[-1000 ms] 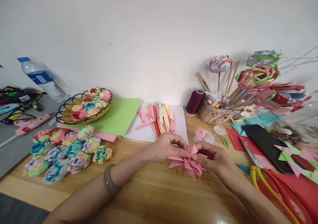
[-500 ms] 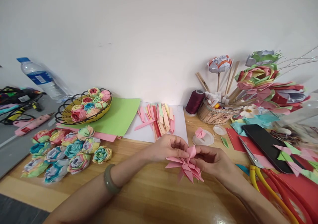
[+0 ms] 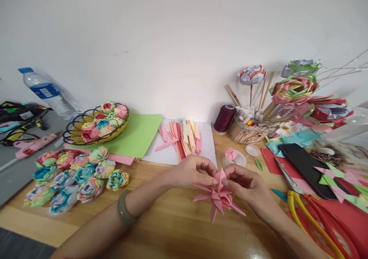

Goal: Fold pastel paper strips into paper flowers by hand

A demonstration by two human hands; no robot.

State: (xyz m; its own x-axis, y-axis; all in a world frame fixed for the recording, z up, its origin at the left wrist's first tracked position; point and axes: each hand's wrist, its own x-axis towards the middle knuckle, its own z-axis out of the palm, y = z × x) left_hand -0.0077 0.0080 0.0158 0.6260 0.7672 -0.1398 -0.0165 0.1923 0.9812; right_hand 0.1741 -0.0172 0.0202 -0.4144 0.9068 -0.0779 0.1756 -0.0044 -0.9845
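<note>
Hold the flower [image 3: 223, 200] over the table [image 3: 161, 220], pinching its top petal [image 3: 220, 176] from 2 sides with left hand [image 3: 193, 171] and right hand [image 3: 246, 181] (thumbs [image 3: 230, 185] on the near face), and press lightly, evenly, without crushing the lower petals [image 3: 213, 213].

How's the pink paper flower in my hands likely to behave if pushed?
The pink paper flower is probably very light, being folded paper. Its pointed petals would likely bend or crease, and their spread might keep it from rolling.

White wall [image 3: 172, 52], glossy wooden table [image 3: 161, 220]
</note>
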